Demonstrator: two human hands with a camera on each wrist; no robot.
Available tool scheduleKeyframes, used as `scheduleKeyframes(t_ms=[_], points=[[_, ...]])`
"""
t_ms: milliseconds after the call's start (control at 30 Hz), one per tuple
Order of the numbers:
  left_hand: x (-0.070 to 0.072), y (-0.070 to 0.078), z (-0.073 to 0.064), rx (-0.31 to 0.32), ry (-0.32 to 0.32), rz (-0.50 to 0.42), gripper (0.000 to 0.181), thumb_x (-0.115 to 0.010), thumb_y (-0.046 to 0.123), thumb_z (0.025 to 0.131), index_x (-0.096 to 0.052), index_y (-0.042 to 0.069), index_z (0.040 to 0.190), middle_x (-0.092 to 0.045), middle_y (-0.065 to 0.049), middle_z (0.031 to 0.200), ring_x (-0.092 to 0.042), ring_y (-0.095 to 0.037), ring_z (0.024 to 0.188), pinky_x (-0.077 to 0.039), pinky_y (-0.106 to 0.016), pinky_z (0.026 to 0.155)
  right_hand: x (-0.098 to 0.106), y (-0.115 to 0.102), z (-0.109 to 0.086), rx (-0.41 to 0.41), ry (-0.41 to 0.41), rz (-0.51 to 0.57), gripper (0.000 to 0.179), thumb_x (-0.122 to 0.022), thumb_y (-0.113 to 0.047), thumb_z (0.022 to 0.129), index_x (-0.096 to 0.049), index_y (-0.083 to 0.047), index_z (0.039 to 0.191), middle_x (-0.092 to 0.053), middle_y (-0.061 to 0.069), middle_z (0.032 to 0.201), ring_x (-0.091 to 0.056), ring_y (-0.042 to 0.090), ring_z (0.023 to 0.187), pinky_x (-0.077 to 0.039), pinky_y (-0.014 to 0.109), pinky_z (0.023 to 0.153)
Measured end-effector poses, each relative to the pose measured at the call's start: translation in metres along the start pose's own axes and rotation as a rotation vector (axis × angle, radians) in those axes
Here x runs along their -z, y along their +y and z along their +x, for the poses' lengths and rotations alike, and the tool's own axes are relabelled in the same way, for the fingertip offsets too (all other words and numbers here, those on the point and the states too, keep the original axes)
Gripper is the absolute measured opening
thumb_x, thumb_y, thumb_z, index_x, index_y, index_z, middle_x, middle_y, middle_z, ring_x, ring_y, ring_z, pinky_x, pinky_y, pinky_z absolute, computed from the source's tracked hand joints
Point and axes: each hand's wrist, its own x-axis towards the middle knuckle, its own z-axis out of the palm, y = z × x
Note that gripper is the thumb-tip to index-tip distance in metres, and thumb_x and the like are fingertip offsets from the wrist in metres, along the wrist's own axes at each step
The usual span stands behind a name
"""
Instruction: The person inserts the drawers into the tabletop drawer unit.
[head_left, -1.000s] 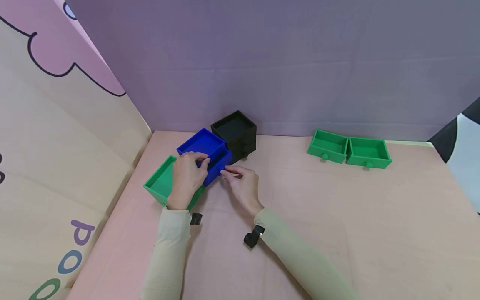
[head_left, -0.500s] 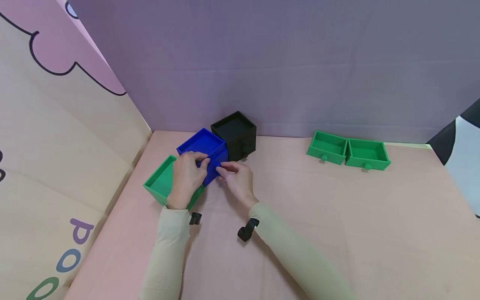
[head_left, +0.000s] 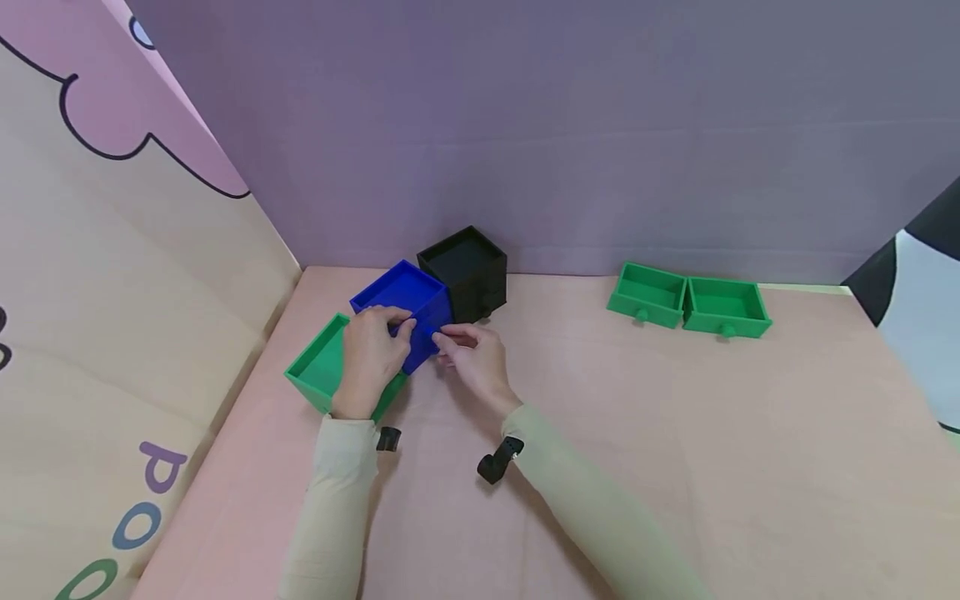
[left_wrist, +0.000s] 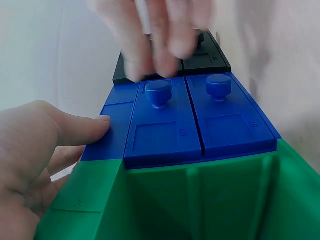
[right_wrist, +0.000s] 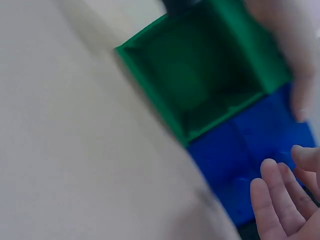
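Note:
A blue two-drawer box (head_left: 401, 287) with a recessed top stands between a green box (head_left: 315, 367) and a black box (head_left: 483, 283). My left hand (head_left: 371, 354) grips the blue box's upper edge, thumb (left_wrist: 87, 129) on the blue frame. Both blue drawer fronts, one on the left (left_wrist: 157, 135) and one on the right (left_wrist: 240, 130), lie flush in the frame, each with a round knob. My right hand (head_left: 480, 358) is in front of them, fingers (right_wrist: 280, 200) extended close to the knobs. The green box's front shows open compartments without drawers.
Two small green drawers with knobs, a left one (head_left: 648, 292) and a right one (head_left: 726, 307), sit side by side on the pink cloth (head_left: 600, 433) at the back right. A purple backdrop (head_left: 562, 167) rises behind, and a printed panel (head_left: 150, 317) borders the left.
A blue drawer that stuck out a second ago has been pushed in flush by my right hand, which moved left and forward. My left hand stayed on the blue box.

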Motion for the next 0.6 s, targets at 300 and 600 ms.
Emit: scheduleKeyframes(t_ms=[300, 600], points=[[-0.003, 0.0, 0.001, -0.023, 0.019, 0.022, 0.022, -0.074, 0.015, 0.1, -0.082, 0.001, 0.115, -0.08, -0.02, 0.115, -0.076, -0.039, 0.103, -0.062, -0.051, 0.085, 0.052, -0.022, -0.008, 0.067, 0.012, -0.004, 0.028, -0.073, -0.02, 0.102, -0.076, -0.003, 0.125, -0.079, 0.021, 0.117, -0.082, 0.027, 0.085, -0.066, 0.031, 0.076], [0.011, 0.002, -0.011, -0.069, 0.038, 0.006, 0.032, -0.073, 0.017, 0.1, -0.076, 0.001, 0.127, -0.063, -0.023, 0.144, -0.064, -0.044, 0.127, -0.055, -0.057, 0.103, 0.128, -0.021, -0.021, 0.096, 0.088, -0.14, 0.03, -0.071, -0.024, 0.103, -0.077, -0.005, 0.126, -0.078, 0.018, 0.121, -0.08, 0.013, 0.08, -0.065, 0.024, 0.073]])
